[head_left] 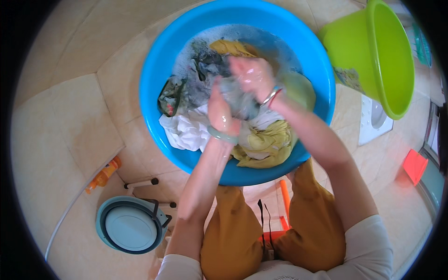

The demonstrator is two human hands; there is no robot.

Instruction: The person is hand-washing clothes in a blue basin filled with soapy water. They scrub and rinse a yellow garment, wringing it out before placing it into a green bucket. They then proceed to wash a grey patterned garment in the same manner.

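Note:
A large blue basin (163,149) holds sudsy water and several wet clothes. Over its middle, my left hand (221,112) and my right hand (253,77) are closed on a wet grey cloth (239,97), which stretches between them and is smeared by motion. The left fingers are partly hidden. White cloth (182,131) lies beside my left wrist, and a yellow-green garment (267,148) bunches up below my right wrist. Dark patterned fabric (171,95) rests at the basin's left side. A mustard cloth (232,47) sits at the far side among foam.
A lime-green bucket (350,44) is tilted on its side at the right, near a white floor fixture (373,121). At the left are a grey-blue collapsible basin (130,226), an orange bottle (103,175) and a thin hose (70,207). A red-orange dustpan-like piece (414,166) stands far right.

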